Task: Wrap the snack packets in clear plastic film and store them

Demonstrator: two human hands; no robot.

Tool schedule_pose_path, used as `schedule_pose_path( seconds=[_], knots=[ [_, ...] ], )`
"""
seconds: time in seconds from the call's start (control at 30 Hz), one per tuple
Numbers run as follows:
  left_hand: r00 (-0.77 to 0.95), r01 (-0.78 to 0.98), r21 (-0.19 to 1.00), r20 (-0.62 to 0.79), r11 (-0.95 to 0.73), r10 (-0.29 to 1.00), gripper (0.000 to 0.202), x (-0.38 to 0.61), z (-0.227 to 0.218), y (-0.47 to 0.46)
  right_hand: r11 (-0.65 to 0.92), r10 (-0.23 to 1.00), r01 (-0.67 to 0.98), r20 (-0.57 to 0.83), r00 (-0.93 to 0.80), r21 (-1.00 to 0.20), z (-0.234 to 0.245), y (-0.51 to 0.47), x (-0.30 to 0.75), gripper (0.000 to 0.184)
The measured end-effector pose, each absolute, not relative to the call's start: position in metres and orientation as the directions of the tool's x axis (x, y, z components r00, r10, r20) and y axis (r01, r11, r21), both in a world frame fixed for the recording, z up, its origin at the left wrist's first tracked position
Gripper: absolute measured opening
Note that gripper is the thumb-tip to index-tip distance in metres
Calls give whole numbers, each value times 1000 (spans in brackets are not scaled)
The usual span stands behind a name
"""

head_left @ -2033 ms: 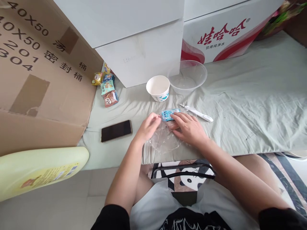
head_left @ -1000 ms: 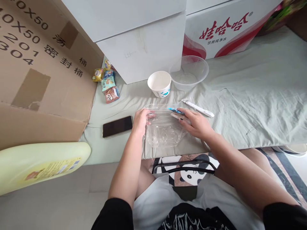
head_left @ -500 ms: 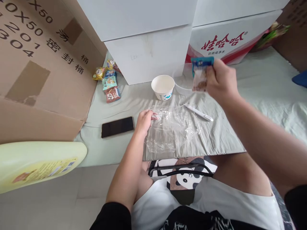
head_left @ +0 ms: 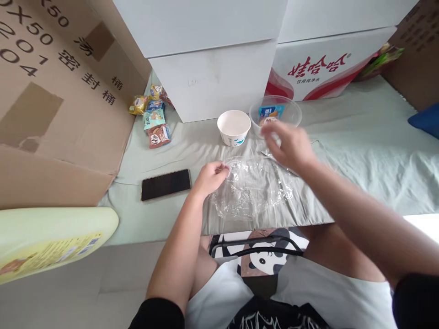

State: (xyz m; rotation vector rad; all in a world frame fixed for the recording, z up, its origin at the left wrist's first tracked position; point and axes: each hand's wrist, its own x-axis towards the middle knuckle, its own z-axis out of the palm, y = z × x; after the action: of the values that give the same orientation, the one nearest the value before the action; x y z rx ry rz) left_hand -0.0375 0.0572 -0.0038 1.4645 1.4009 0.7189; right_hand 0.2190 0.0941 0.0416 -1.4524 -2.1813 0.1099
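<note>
My left hand (head_left: 211, 177) pinches the upper left edge of a crinkled clear plastic bag (head_left: 248, 189) lying on the cloth. My right hand (head_left: 290, 144), smeared by motion, holds nothing; its thumb and fingers look apart. It hovers at the front of a clear plastic bowl (head_left: 297, 114), over a white utility knife (head_left: 291, 172) that it partly hides. Inside that bowl leans a blue and pinkish snack packet (head_left: 272, 111), its lower part hidden by my fingers. Left of it stands a white paper bowl (head_left: 234, 128) with a blue print.
A black phone (head_left: 165, 184) lies left of my left hand. Several small snack packets (head_left: 155, 118) sit by a cardboard box (head_left: 68, 100). White cartons (head_left: 219, 82) stand behind the bowls. A pale yellow bottle (head_left: 58, 237) juts in at lower left.
My right hand has come down and left, and the blue packet it held is now in the clear bowl, released. My left hand stays at the plastic bag's edge.
</note>
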Motion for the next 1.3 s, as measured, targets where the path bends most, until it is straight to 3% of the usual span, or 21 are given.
schedule_pose_path(
  seconds=[0.1,0.23,0.4,0.53,0.8,0.9,1.0,1.07,1.13,1.2,1.27,1.3],
  knots=[
    [159,429,897,-194,109,968,18,-40,-5,57,617,780,698,165,-604,-362,9,32,213,33],
    [44,426,892,-187,151,981,19,-42,-9,60,596,779,735,8,-628,-325,-20,-26,236,51],
    [-104,421,888,-157,186,982,11,-43,-10,69,508,838,783,-4,-546,-359,-22,-65,280,46],
    [-189,511,836,-114,197,975,12,-39,-8,73,470,851,774,-16,-525,-424,-18,-89,290,51],
    [-113,730,675,-28,102,993,14,-28,-16,74,472,875,769,118,-470,-431,-10,-75,276,34],
    [-115,717,688,-41,112,992,16,-27,-18,76,361,923,783,76,-377,-507,-12,-44,271,37],
    [-150,694,709,-31,127,988,26,-30,-16,79,134,990,783,56,-126,-608,-21,-19,270,37],
    [-213,702,703,63,108,975,40,-30,-9,75,44,993,757,112,40,-651,-28,-13,271,37],
    [-234,729,684,203,34,951,43,-25,0,64,53,968,748,216,123,-661,-31,-14,273,34],
    [-96,751,650,282,-117,955,23,-15,10,44,121,949,753,299,104,-647,-31,-20,274,28],
    [302,699,630,171,-340,938,13,-2,16,18,168,950,749,309,52,-641,-27,-26,275,23],
    [508,647,624,75,-438,858,18,4,16,4,171,954,746,298,38,-644,-25,-29,276,23]
  ],
)
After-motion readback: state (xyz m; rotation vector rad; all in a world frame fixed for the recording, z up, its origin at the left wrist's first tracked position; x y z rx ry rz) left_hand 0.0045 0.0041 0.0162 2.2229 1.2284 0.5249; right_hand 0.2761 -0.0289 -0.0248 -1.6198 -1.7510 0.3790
